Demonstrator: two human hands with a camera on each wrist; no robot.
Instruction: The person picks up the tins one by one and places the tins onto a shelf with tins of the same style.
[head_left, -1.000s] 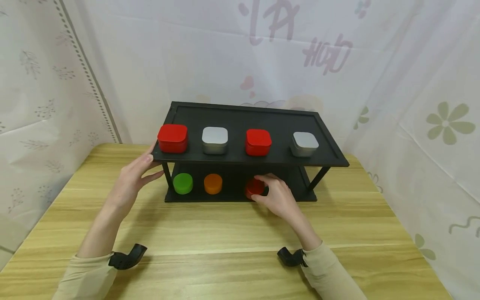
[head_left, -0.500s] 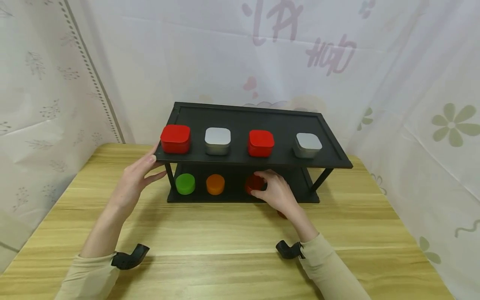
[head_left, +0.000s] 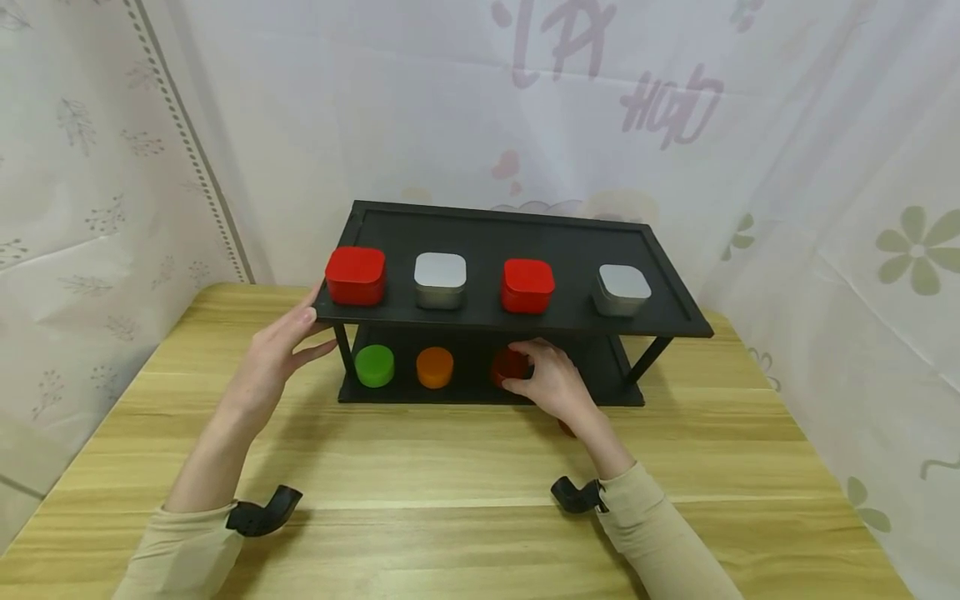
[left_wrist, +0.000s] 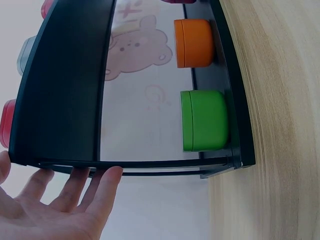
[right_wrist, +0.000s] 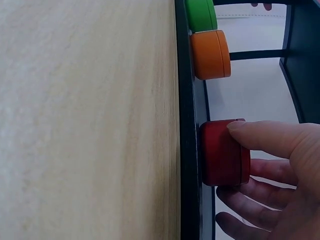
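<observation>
On the lower tier of a black two-tier rack (head_left: 495, 218) stand round tins: green (head_left: 375, 367), orange (head_left: 435, 367) and red (head_left: 508, 367). My right hand (head_left: 553, 382) pinches the red tin between thumb and fingers; in the right wrist view the tin (right_wrist: 222, 152) sits on the lower board. At the rack's left end my left hand (head_left: 270, 354) holds the upper board's edge near the front corner, its fingers (left_wrist: 107, 192) along that edge in the left wrist view.
The upper tier carries rounded-square tins: a red one (head_left: 356, 277) at left, a white-lidded one (head_left: 440, 282), another red one (head_left: 527, 287), and another white-lidded one (head_left: 622, 291). A small red thing (head_left: 567, 428) shows partly behind my right wrist on the wooden table (head_left: 420, 508).
My right hand has shifted the red tin slightly back and left on the lower board. The small red thing by my wrist has come into view. The left hand stays at the rack.
</observation>
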